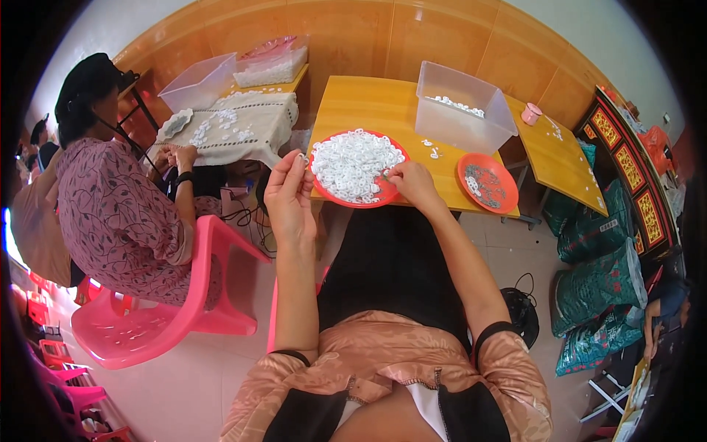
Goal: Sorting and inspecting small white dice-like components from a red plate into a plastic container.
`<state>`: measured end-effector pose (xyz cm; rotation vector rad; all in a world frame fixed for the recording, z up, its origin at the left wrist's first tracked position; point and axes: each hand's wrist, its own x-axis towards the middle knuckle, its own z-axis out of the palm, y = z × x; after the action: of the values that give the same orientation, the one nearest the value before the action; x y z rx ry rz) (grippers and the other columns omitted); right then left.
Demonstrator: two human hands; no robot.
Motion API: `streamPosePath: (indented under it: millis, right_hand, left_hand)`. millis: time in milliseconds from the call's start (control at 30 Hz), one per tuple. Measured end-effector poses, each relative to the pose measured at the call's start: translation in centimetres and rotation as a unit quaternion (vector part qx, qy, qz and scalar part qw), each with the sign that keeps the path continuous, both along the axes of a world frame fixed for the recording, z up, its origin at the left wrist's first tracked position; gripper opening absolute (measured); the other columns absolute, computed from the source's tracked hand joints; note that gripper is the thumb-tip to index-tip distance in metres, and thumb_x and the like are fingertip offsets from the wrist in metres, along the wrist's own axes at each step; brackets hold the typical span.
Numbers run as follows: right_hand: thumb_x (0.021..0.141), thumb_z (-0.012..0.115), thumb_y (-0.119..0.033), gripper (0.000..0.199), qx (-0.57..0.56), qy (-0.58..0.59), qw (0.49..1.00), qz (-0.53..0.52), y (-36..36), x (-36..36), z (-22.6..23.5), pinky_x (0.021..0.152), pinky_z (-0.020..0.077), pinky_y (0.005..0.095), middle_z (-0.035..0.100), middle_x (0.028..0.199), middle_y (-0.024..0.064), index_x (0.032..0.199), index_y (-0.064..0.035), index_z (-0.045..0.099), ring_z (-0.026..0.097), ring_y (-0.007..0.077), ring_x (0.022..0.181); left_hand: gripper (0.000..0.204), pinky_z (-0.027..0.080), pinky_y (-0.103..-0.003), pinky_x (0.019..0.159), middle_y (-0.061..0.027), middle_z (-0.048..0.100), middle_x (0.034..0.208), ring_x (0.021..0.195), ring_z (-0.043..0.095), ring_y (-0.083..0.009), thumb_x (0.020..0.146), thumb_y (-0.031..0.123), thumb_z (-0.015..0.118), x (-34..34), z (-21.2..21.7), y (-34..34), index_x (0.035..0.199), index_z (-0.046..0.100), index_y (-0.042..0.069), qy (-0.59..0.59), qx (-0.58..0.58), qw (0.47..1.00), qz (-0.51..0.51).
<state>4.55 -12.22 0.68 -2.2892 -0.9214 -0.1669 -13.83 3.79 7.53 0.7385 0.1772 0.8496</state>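
A red plate [345,202] heaped with small white ring-like plastic pieces [357,160] sits at the near edge of the yellow table. Just left of it, my left hand [289,193] is raised, thumb and fingers pinched on one small pale piece [303,158]. My right hand [415,186] reaches to the plate's right rim with its fingertips closed together; what they hold, if anything, is too small to make out. Further right lies an orange-red plate [508,171] with small grey parts [487,188] and a few white pieces.
Behind the plates stands a clear plastic bin [464,131] with white pieces inside. A co-worker [121,199] sits at the left on a pink chair [199,295], beside a cloth-covered table [254,121]. Green sacks [600,287] are stacked at the right, near a pink cup [531,113].
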Motion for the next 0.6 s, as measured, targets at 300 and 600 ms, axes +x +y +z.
streamPosePath:
  millis: [300,600]
  right_hand:
    - [0.071,0.064,-0.018,0.015,-0.074,0.037,0.996,0.018,2.3,-0.8,0.7,0.069,0.0488,0.0394,0.065,0.075,0.0130,0.080,-0.0068,0.069,0.063,0.0294,0.074]
    - [0.065,0.065,-0.011,0.012,-0.087,0.010,0.995,0.056,3.5,-0.1,-1.8,0.070,0.0497,0.0425,0.064,0.078,0.0171,0.074,-0.0030,0.065,0.063,0.0330,0.078]
  left_hand:
    - [0.017,0.045,-0.017,0.062,-0.0011,0.061,0.082,0.067,0.055,-0.0063,0.084,0.005,0.061,0.1,-0.2,0.1,0.100,0.061,0.002,-0.006,0.003,1.000,-0.003]
    - [0.017,0.043,-0.017,0.060,-0.0015,0.061,0.082,0.065,0.053,-0.0061,0.084,0.005,0.061,0.3,-0.1,-0.4,0.101,0.061,0.001,-0.002,0.012,1.000,-0.015]
